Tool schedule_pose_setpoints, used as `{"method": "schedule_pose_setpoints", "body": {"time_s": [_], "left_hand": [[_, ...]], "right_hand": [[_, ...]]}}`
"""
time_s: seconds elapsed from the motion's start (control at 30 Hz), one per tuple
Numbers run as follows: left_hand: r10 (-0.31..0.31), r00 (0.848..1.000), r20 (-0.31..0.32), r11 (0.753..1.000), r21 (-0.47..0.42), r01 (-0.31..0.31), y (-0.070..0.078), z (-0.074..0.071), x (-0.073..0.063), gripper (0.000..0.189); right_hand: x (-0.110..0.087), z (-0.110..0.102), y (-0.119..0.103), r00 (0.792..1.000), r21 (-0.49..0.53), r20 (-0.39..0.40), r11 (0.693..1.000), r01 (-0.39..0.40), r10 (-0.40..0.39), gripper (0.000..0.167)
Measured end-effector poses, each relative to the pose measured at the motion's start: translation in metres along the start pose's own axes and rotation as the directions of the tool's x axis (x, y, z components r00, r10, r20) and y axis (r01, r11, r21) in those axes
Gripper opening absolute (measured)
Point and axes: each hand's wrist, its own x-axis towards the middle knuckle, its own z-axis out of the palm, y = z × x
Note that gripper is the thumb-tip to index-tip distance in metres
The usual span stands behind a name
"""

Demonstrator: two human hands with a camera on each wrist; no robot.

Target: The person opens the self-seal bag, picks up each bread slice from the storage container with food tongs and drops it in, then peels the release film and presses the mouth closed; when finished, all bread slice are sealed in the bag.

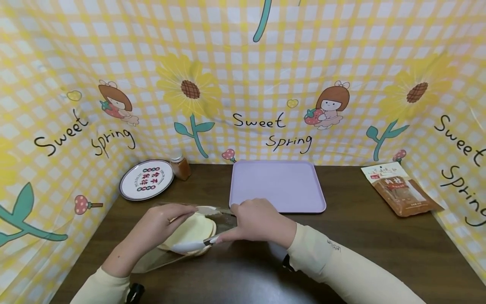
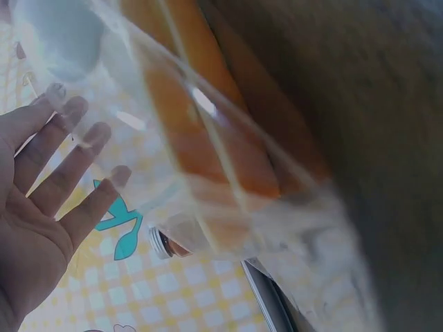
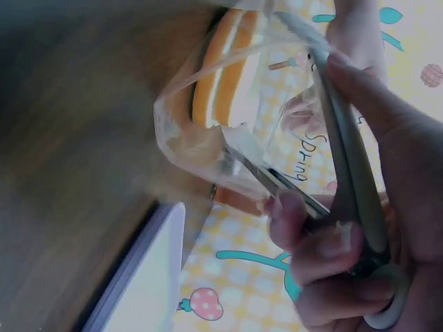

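Note:
Sliced bread (image 1: 193, 230) with orange-brown crusts lies in a clear plastic bag (image 1: 149, 261) on the table, left of centre. My right hand (image 1: 258, 221) grips a pair of metal tongs (image 3: 353, 166), their two arms spread apart and their ends inside the bag's mouth. One tong end overlaps the bread's near side in the head view, the other its far side. Against the bag's side rests my left hand (image 1: 157, 223); the left wrist view shows its fingers (image 2: 76, 166) straight and spread on the film.
A lavender tray (image 1: 277, 185) lies at the back centre. Back left are a round white plate (image 1: 147, 179) with printed characters and a small jar (image 1: 181, 168) of brown contents. A brown food packet (image 1: 402, 190) lies far right. Checked cloth (image 1: 243, 84) walls the table.

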Motion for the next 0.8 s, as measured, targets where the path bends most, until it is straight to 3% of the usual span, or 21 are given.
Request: {"method": "schedule_pose_setpoints", "body": {"time_s": [0.17, 0.33, 0.43, 0.63, 0.8], "left_hand": [[-0.004, 1.0, 0.0, 1.0, -0.004, 0.004, 0.0, 0.001, -0.002, 0.029], [-0.003, 1.0, 0.014, 1.0, -0.01, 0.003, 0.0, 0.002, -0.002, 0.028], [0.009, 1.0, 0.014, 1.0, -0.013, -0.008, -0.001, 0.001, -0.001, 0.028], [0.047, 0.999, -0.023, 0.999, 0.002, -0.047, 0.0, -0.001, 0.0, 0.031], [0.069, 0.997, -0.041, 0.998, 0.018, -0.068, 0.002, -0.003, 0.002, 0.033]], "right_hand": [[-0.008, -0.008, -0.004, 0.999, -0.087, -0.039, 0.996, 0.013, -0.016, 0.073], [-0.011, -0.018, -0.002, 0.998, 0.027, 0.054, 0.999, -0.022, 0.02, 0.069], [-0.012, -0.023, -0.001, 0.996, 0.017, 0.08, 0.999, -0.036, 0.034, 0.068], [-0.017, -0.025, 0.001, 0.998, -0.131, -0.054, 0.991, 0.015, -0.022, 0.07], [-0.024, -0.014, 0.005, 0.975, -0.219, -0.199, 0.974, 0.052, -0.097, 0.069]]}}
